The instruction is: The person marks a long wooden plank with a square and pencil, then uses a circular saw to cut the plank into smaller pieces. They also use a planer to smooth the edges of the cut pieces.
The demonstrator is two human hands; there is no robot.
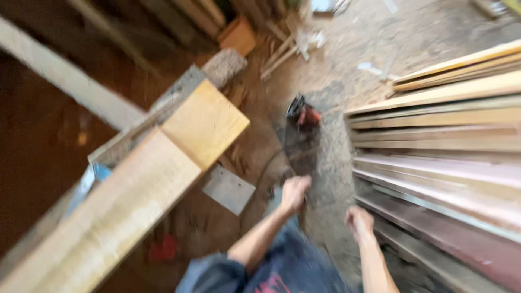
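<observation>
The view is blurred by motion. My left hand (294, 192) reaches forward over the sawdust floor with its fingers curled. A thin dark cable (271, 163) runs close by it, and the blur hides whether the hand grips it. The cable leads toward a red and black power tool (303, 115) lying on the floor ahead. My right hand (359, 222) hangs lower to the right, curled into a loose fist with nothing seen in it, next to the stack of planks (439, 141).
A thick pale wooden beam (141, 190) slants across the left, with a grey metal plate (228, 189) beside its end. Long planks are stacked along the right. Wood offcuts (279, 54) and sawdust litter the floor farther back. A red object (163, 249) lies under the beam.
</observation>
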